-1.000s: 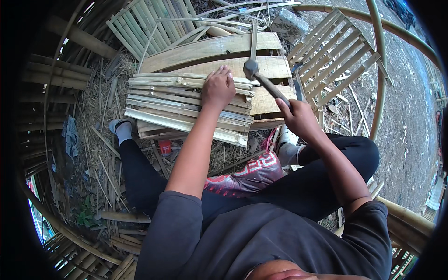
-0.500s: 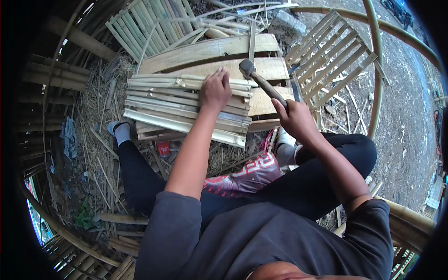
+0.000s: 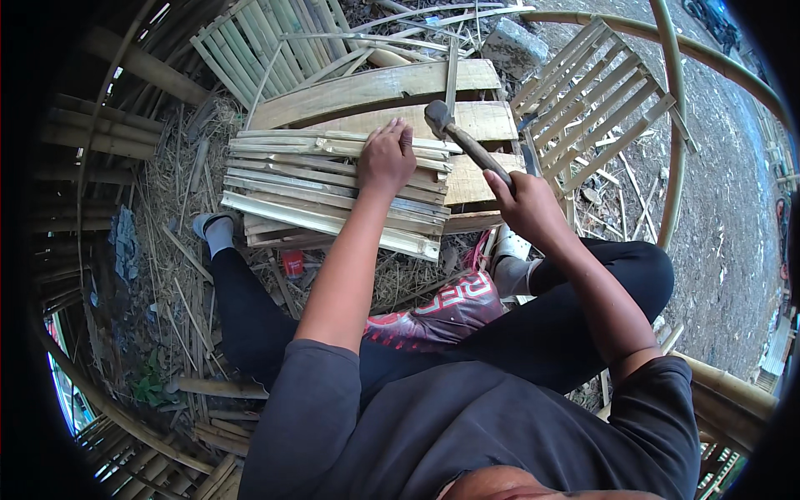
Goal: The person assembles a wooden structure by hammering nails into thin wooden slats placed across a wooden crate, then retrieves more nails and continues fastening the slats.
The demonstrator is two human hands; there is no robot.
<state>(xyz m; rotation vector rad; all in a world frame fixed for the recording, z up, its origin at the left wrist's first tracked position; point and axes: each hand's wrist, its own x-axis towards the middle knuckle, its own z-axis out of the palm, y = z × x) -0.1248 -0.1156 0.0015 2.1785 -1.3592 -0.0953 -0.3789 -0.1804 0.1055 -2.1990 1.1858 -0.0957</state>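
Note:
A row of split bamboo slats (image 3: 292, 185) lies side by side across a wooden plank bench (image 3: 483, 123). On the farther slats rests my left hand (image 3: 386, 162), its fingers closed together over a bamboo slat; the thumb side faces right, and anything small under the fingertips is hidden. My right hand (image 3: 528, 202) is wrapped round the wooden handle of a hammer (image 3: 471, 146). The hammer's metal head is held to the right of my left hand, over the bench planks and apart from it.
A slatted bamboo panel (image 3: 267, 42) lies at the far left, and an open bamboo rack (image 3: 596, 100) at the right. Behind the bench sits a concrete block (image 3: 517, 46). A red cup (image 3: 292, 263) and a printed bag (image 3: 442, 312) are near my legs, among bamboo scraps.
The hammer head has shifted slightly up and to the left in my right hand. My left hand has stayed on the slats, almost unmoved.

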